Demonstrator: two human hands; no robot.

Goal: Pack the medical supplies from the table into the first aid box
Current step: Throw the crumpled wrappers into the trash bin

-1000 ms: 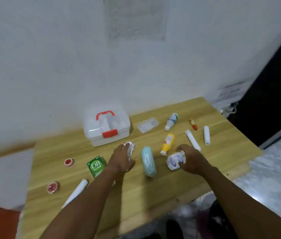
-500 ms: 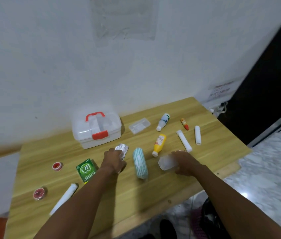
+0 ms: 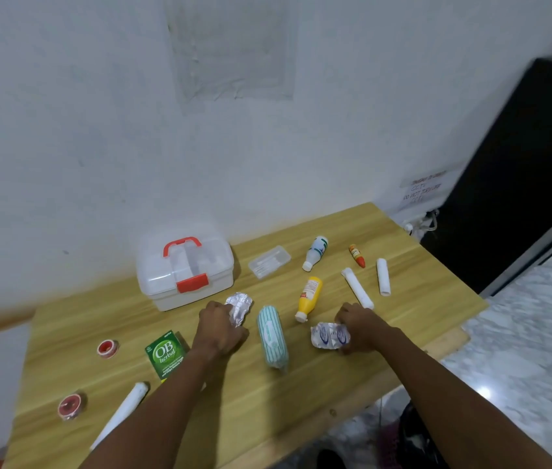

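Head view: your L hand (image 3: 222, 328) is curling round a crumpled silver foil pack (image 3: 239, 308) at mid-table, w/ the pack sticking out on the far side of your fingers. Can't tell if it's lifted or touching the wooden table (image 3: 301, 394). Your R hand (image 3: 362, 328) is pinching a blue-and-white blister pack (image 3: 328, 335) by its right edge, low over the tabletop or on it, can't tell which. A striped teal pack (image 3: 272, 336) is lying lengthwise between your two hands, touching neither. The first aid box (image 3: 185, 269) is sitting just beyond your L hand, towards the wall (image 3: 98, 147), lid down, red handle (image 3: 181, 245) lying flat on top and red latch (image 3: 192, 283) facing you. Right of the box, a clear plastic case (image 3: 269, 261) and a white bottle (image 3: 315, 252) are lying at the far side. A yellow bottle (image 3: 309, 297) is lying nearer, its cap pointing at the gap between the teal pack and your R hand. Further right, an orange tube (image 3: 356, 255) and two white rolls (image 3: 357, 287) (image 3: 383, 276) are lying apart from each other. On the left, a green OB herbal box (image 3: 165, 354) is sitting just beside your L forearm, w/ two red tape rolls (image 3: 108, 348) (image 3: 71, 405) and a long white roll (image 3: 122, 411) lying towards the near-left edge.
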